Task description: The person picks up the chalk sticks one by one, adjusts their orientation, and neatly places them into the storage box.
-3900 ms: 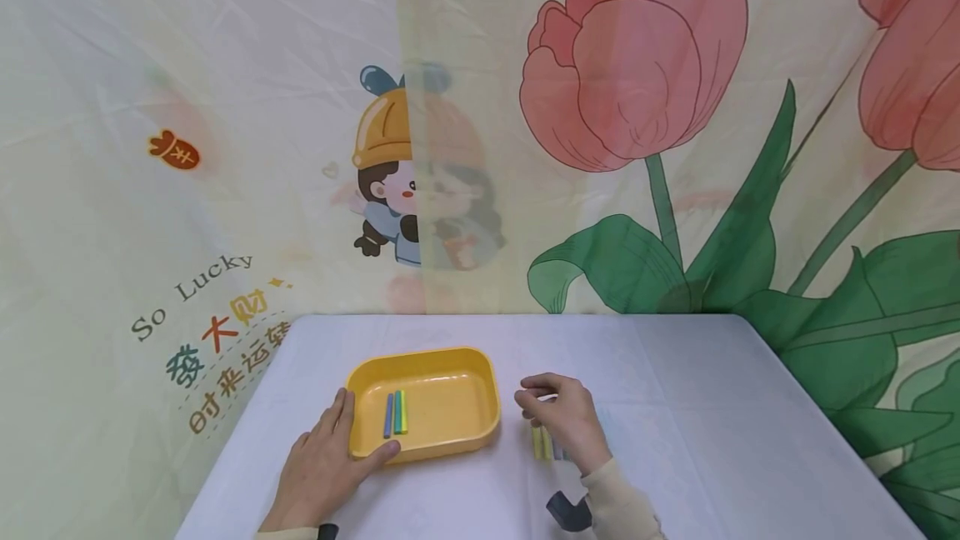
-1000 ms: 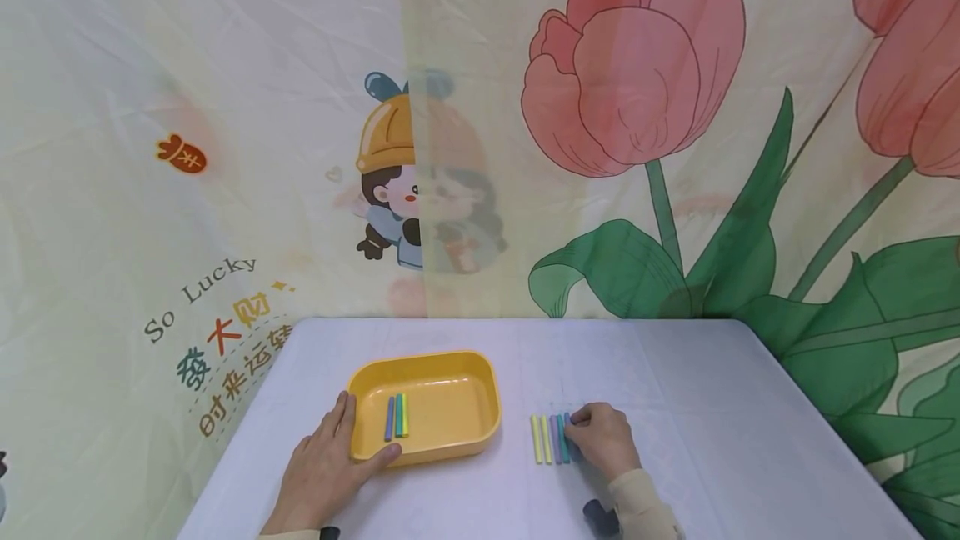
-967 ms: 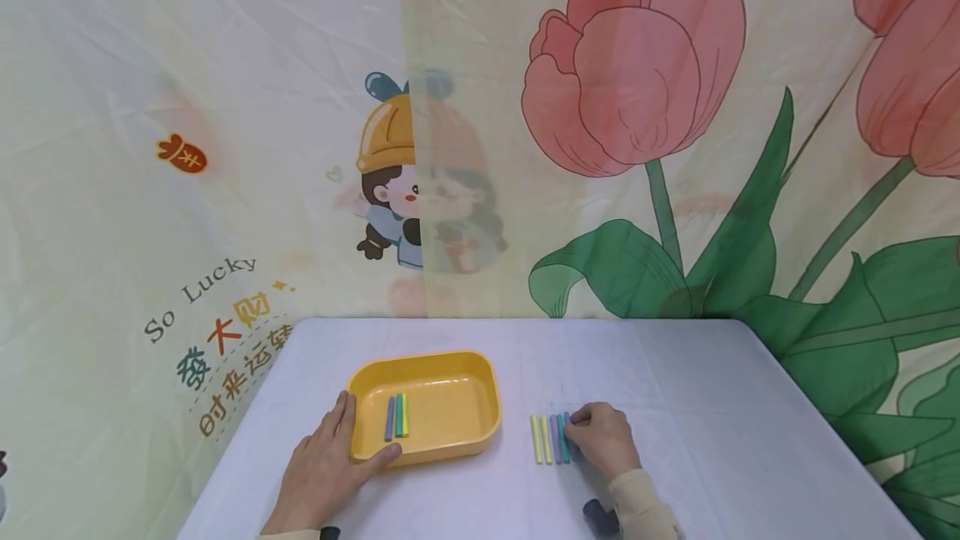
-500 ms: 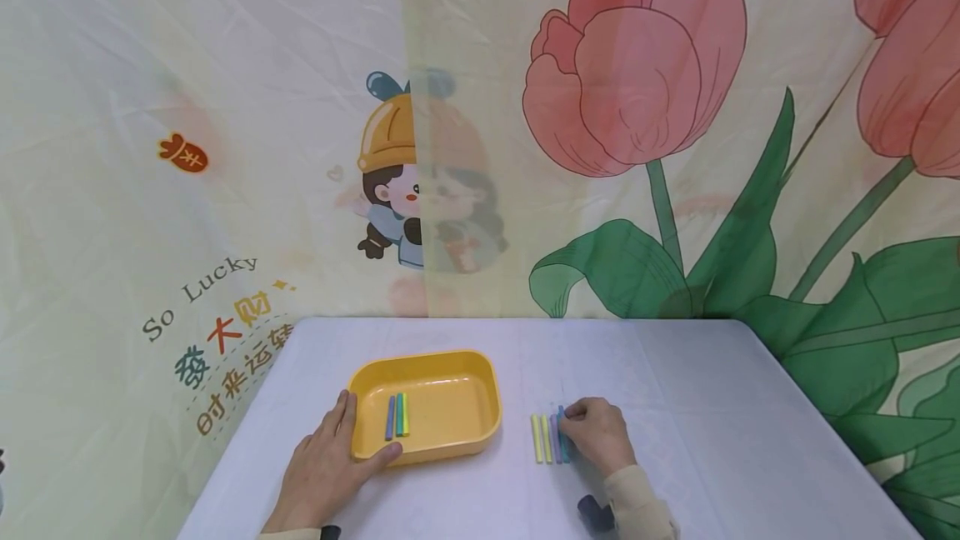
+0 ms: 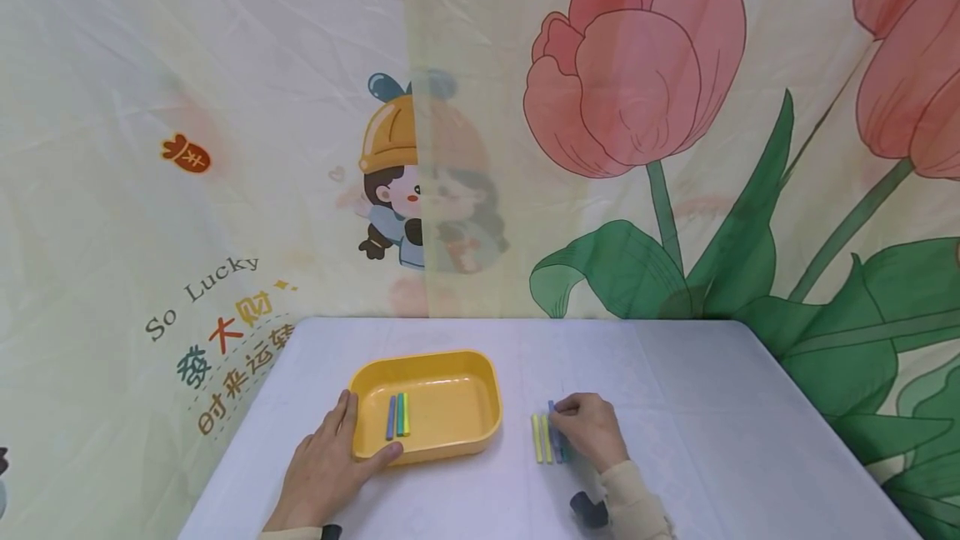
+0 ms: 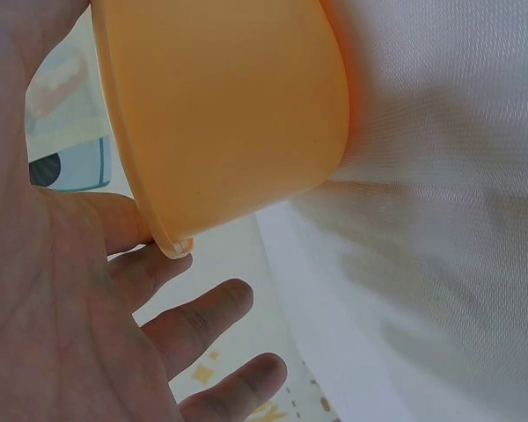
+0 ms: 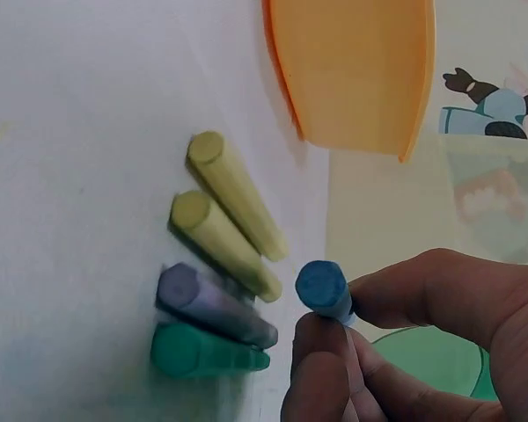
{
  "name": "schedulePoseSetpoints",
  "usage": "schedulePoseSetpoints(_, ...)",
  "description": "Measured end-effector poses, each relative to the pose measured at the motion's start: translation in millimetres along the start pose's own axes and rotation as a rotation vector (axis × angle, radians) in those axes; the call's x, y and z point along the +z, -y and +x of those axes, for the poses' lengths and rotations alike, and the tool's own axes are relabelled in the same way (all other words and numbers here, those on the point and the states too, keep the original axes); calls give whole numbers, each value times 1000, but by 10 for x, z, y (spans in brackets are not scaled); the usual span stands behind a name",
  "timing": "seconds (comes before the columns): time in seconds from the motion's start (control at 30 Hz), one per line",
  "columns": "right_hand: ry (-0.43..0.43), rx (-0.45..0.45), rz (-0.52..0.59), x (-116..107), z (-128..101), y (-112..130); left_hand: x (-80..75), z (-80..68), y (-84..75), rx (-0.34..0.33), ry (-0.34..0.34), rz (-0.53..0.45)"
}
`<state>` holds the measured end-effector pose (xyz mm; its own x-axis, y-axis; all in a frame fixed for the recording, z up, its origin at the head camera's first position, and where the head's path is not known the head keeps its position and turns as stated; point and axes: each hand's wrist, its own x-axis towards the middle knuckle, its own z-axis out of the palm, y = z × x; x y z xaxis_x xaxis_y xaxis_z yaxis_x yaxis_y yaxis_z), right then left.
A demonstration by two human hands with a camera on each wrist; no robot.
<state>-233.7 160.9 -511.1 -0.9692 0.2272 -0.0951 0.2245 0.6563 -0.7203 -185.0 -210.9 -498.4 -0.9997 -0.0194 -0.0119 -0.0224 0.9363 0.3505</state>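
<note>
Between thumb and fingertips my right hand (image 5: 596, 432) pinches a blue chalk stick (image 7: 323, 286), held off the table above the row of chalks. Under it lie a green chalk (image 7: 202, 350), a purple chalk (image 7: 207, 303) and two yellow chalks (image 5: 537, 438), side by side; the hand partly covers the row in the head view. My left hand (image 5: 322, 465) rests against the left corner of a yellow tray (image 5: 465, 445), fingers extended along its side and thumb at the near rim. Inside the tray are a blue-purple chalk (image 5: 391, 417), a teal chalk (image 5: 400, 415) and a yellow chalk (image 5: 407, 414).
A white cloth covers the table (image 5: 697, 440), whose far edge meets a printed curtain (image 5: 465, 148) with tulips and a cartoon figure. The tray stands left of the chalk row, with a strip of cloth between them.
My right hand has picked up the blue chalk from the row's right end and moved left and slightly away with it. The left hand and the tray have stayed in place.
</note>
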Motion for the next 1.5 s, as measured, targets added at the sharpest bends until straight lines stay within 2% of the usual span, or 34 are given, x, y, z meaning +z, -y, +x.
schedulePoseSetpoints(0.33, -2, -34, 71, 93, -8, 191, 7, 3, 14, -2, 1, 6)
schedulePoseSetpoints(0.63, 59, -69, 151, 146, -51, 399, 12, 2, 3, -10, 3, 5)
schedulePoseSetpoints(0.87, 71, -116, 204, 186, -70, 570, 11, 17, -16, -25, 7, 10)
schedulePoseSetpoints(1.13, 100, -93, 229, 201, -33, 733, 16, 14, 6, -17, 7, 5)
schedulePoseSetpoints(1.37, 144, -146, 317, 187, 30, 895, 3, -2, 7, -7, -1, 1)
schedulePoseSetpoints(1.5, 163, -156, 364, 250, 24, 1019, -2, -10, 3, -1, -6, -3)
